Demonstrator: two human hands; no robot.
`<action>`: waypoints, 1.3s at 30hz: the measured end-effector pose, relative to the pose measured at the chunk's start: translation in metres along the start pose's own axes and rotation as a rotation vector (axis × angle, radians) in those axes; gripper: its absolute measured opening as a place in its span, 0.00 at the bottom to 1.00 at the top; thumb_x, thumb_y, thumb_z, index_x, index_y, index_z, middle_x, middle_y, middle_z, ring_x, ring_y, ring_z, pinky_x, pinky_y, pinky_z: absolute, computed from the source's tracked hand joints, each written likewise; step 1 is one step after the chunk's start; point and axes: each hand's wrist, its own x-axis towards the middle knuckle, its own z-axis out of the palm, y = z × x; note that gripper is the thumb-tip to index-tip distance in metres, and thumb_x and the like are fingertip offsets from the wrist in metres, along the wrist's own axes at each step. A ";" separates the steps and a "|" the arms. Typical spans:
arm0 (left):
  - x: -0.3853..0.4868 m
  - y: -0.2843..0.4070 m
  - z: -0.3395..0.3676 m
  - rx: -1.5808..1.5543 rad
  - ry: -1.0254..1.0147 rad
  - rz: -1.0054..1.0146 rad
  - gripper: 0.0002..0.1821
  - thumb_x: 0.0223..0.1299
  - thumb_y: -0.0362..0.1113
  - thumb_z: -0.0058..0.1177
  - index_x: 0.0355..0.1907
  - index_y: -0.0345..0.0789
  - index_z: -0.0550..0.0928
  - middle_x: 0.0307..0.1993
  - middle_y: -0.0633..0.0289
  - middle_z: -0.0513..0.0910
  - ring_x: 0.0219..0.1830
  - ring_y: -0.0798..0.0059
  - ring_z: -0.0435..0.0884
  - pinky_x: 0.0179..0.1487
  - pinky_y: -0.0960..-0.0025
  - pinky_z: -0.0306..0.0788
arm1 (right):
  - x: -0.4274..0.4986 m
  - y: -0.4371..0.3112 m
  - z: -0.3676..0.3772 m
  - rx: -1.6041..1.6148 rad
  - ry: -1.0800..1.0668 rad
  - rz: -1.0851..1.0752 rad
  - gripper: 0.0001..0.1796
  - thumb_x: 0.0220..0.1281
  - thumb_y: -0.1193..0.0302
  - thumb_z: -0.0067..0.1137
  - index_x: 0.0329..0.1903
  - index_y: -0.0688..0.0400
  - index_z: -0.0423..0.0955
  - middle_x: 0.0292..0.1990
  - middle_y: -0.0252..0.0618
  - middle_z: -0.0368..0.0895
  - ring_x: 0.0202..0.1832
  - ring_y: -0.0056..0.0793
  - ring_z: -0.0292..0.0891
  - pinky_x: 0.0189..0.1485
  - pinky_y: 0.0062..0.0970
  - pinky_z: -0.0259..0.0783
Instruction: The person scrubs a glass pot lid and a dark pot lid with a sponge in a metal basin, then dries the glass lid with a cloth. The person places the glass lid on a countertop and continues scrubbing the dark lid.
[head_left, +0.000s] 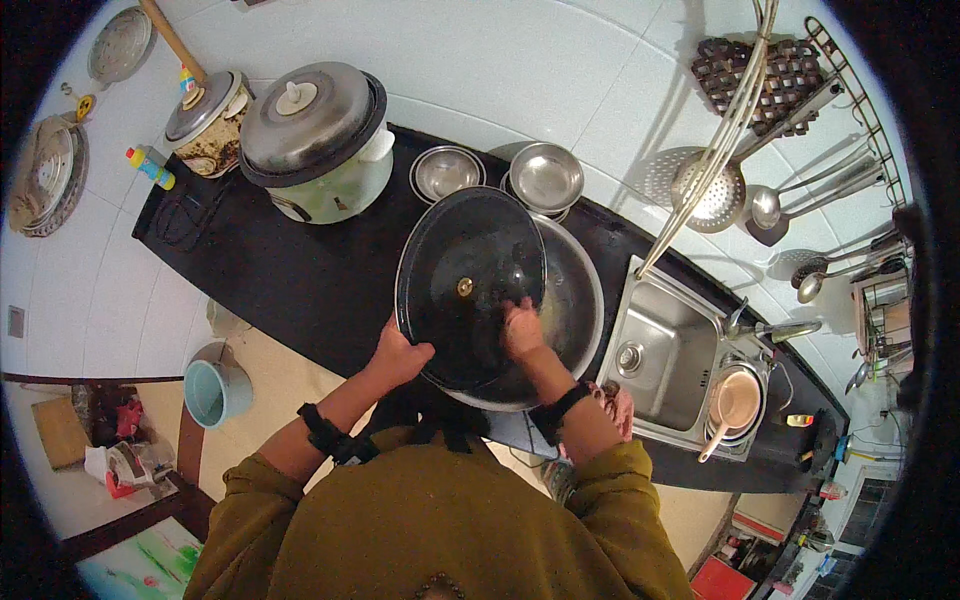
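My left hand (401, 352) grips the left rim of a large round dark lid (465, 232), its thumb lying over the edge. The lid is tilted, with a small brass-coloured fitting (465, 286) near its middle. Against the lid's lower right surface, my right hand (523, 330) has its fingers curled and slightly blurred; whether it holds something small cannot be made out. Beneath the lid sits a wide stainless steel basin (581, 300), mostly covered by it. Small metal bowls (448, 174) and another stack of metal bowls (547, 177) stand just behind.
A large rice cooker (315, 142) and a smaller stained pot (206, 139) stand back left on the black countertop (300, 277). Right of the basin is a steel sink (664, 337) with a faucet (772, 330) and a pink dipper (733, 401). A whisk (705, 165) and ladles hang above.
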 end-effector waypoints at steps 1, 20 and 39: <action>0.001 0.001 -0.002 0.002 -0.017 -0.032 0.34 0.43 0.25 0.57 0.60 0.30 0.70 0.52 0.54 0.80 0.54 0.66 0.78 0.61 0.65 0.69 | -0.008 -0.003 -0.002 0.031 -0.023 -0.057 0.22 0.50 0.75 0.56 0.52 0.55 0.76 0.55 0.58 0.72 0.52 0.56 0.73 0.54 0.44 0.73; 0.043 0.065 0.011 -0.011 -0.015 0.286 0.40 0.44 0.13 0.46 0.66 0.34 0.66 0.54 0.59 0.77 0.56 0.74 0.75 0.62 0.71 0.66 | -0.087 -0.088 -0.123 0.802 0.420 -0.371 0.28 0.48 0.79 0.60 0.56 0.53 0.74 0.45 0.50 0.73 0.41 0.44 0.77 0.42 0.33 0.75; 0.012 0.086 0.046 0.069 -0.158 0.475 0.44 0.40 0.12 0.39 0.69 0.31 0.63 0.66 0.49 0.68 0.70 0.60 0.65 0.69 0.69 0.59 | -0.046 -0.059 -0.202 0.430 0.777 -0.415 0.31 0.43 0.84 0.55 0.57 0.59 0.73 0.62 0.57 0.67 0.61 0.56 0.68 0.62 0.41 0.69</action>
